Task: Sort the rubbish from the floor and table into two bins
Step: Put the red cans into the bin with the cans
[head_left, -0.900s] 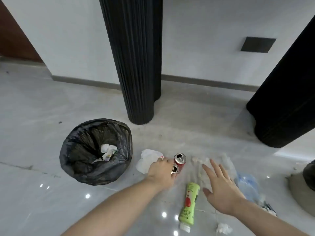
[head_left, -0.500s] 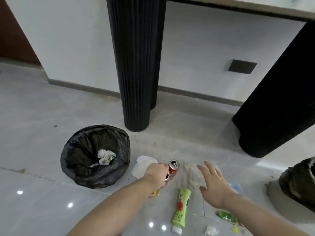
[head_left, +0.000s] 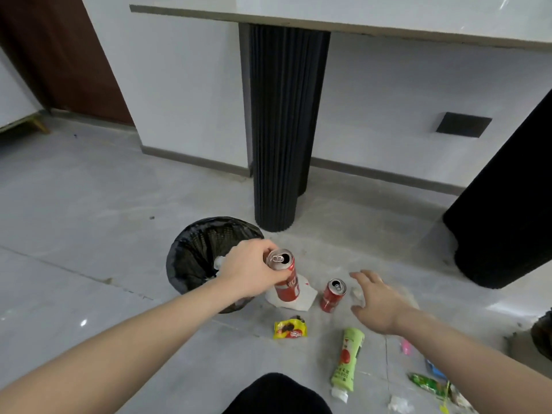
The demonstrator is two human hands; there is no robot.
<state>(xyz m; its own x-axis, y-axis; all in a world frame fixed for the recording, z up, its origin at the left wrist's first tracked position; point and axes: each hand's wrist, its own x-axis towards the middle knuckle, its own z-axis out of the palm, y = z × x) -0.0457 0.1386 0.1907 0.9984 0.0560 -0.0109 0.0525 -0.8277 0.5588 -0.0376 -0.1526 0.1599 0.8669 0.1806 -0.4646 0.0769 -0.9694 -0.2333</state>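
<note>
We've got one red can [head_left: 285, 277] in our left hand [head_left: 249, 271], fingers wrapped round its upper half, can roughly upright w/ the opened top facing up and a bit toward frame right. It sits centre frame, lifted over a white paper scrap [head_left: 301, 297] on the floor. The black-lined bin [head_left: 191, 255] is immediately frame-left of that hand, its rim partly hidden by our wrist, so the can only needs to go a short way left to be over the opening. Whether this is the correct bin for cans we can't tell; the second bin [head_left: 542, 336] barely shows at the right edge.

Right hand [head_left: 378, 303] is empty, fingers spread wide, palm down, hovering right of centre. The second red can [head_left: 333, 295] stands upright on the floor just to its frame-left, long axis vertical, near the fingertips but not touching. Right hand is clearly the nearer one for it; prob. a short reach left and a wrap round the side.

Other bits left on the floor, lower centre to lower right: yellow wrapper [head_left: 289, 330], green tube [head_left: 348, 358] lying lengthwise pointing toward the frame bottom, green packet [head_left: 428, 383].
</note>
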